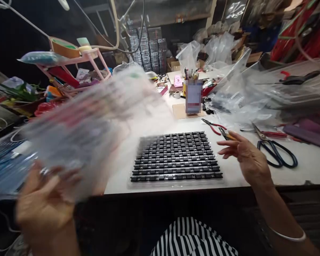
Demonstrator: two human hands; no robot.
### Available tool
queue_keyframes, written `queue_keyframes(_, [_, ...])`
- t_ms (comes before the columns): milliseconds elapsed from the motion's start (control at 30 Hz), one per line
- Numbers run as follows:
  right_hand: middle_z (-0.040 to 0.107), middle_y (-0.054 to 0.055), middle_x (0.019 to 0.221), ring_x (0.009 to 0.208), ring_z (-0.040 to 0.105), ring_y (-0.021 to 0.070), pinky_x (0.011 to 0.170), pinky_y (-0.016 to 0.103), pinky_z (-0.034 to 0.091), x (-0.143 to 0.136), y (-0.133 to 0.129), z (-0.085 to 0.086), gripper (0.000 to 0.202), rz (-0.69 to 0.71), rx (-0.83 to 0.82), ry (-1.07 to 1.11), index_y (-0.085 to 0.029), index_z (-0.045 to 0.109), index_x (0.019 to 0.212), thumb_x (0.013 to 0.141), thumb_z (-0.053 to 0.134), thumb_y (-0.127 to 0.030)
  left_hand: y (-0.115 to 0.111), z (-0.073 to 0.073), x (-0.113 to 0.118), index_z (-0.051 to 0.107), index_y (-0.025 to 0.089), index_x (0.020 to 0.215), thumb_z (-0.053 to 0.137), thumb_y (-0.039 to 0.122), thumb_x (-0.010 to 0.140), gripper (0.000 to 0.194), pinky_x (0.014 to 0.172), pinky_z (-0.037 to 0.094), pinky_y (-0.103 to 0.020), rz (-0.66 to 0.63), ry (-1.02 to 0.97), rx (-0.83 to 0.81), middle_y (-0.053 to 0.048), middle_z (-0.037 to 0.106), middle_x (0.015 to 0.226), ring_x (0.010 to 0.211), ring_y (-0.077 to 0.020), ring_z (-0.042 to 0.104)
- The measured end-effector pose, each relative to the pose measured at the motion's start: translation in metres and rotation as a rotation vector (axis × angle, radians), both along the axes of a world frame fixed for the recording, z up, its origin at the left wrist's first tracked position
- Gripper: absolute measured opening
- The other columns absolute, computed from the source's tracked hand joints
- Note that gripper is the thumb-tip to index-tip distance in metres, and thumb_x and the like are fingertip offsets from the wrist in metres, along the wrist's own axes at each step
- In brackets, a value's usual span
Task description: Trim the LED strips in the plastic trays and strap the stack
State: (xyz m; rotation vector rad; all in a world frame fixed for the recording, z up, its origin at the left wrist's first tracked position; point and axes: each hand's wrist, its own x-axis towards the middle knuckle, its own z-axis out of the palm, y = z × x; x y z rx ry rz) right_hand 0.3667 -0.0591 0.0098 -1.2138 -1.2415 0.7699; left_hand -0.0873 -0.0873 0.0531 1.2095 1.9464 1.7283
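My left hand (pixel 46 199), at the lower left, is closed on the edge of a translucent plastic sheet (pixel 96 124), which is blurred by motion and partly covers the left of the table. Right of the sheet, a clear tray (pixel 176 185) lies near the table's front edge, holding several rows of black strips (pixel 176 154) with small pale marks. My right hand (pixel 245 154) hovers just right of the tray with fingers apart and nothing in it.
Red-handled pliers (pixel 214 126) and dark-handled scissors (pixel 278 153) lie on the right of the white table (pixel 152 128). A phone (pixel 193 96) stands behind the tray. Clear plastic bags (pixel 237 96) pile up at the right; a pink rack (pixel 96 64) stands at the back left.
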Motion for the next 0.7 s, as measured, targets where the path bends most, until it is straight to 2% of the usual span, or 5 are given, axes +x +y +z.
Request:
queue_keyframes(133, [0.064,0.005,0.089,0.060,0.057,0.0139,0.051,0.029,0.048,-0.011,0.001,0.016,0.072,0.213,-0.257,0.102,-0.024,0.045,0.137,0.079,0.052,-0.065,0.025,-0.026,0.045,0.053,0.018,0.129,0.067,0.034,0.063,0.069,0.064,0.053,-0.028,-0.365,-0.411,-0.192,-0.007,0.066,0.108,0.078,-0.0178,0.064])
queue_keyframes(233, [0.053,-0.002,0.063,0.045,0.043,0.0099,0.041,0.025,0.038,-0.007,0.001,0.004,0.074,0.102,-0.406,-0.119,-0.020,0.050,0.134,0.074,0.061,-0.062,0.042,-0.060,0.059,0.057,0.013,0.125,0.054,0.039,0.077,0.054,0.095,0.046,-0.037,-0.439,0.026,-0.203,-0.011,0.060,0.125,0.112,-0.0235,0.057])
queue_keyframes(367, [0.060,0.002,0.066,0.052,0.052,0.0168,0.053,0.034,0.043,0.008,0.009,-0.028,0.070,-0.034,-0.429,-0.523,-0.018,0.063,0.119,0.072,0.050,-0.069,0.053,-0.091,0.061,0.065,0.014,0.113,0.049,0.032,0.079,0.042,0.105,0.038,-0.041,-0.420,0.233,-0.219,-0.011,0.062,0.120,0.116,-0.0233,0.054])
queue_keyframes(533, [0.066,0.005,0.085,0.061,0.058,0.0206,0.064,0.039,0.047,0.020,0.021,-0.047,0.066,-0.095,-0.388,-0.704,-0.021,0.061,0.120,0.076,0.041,-0.066,0.065,-0.095,0.061,0.055,0.014,0.127,0.040,0.032,0.088,0.045,0.109,0.034,-0.039,-0.436,0.396,-0.247,-0.011,0.054,0.133,0.126,-0.0203,0.046])
queue_keyframes(700, [0.060,0.008,0.115,0.087,0.061,0.0227,0.069,0.035,0.049,0.005,0.033,-0.047,0.045,-0.073,-0.231,-1.008,-0.024,0.055,0.127,0.090,0.035,-0.040,0.081,-0.085,0.074,0.054,0.019,0.128,0.041,0.030,0.090,0.042,0.105,0.037,-0.042,-0.471,0.597,-0.368,-0.007,0.056,0.132,0.122,-0.0221,0.049])
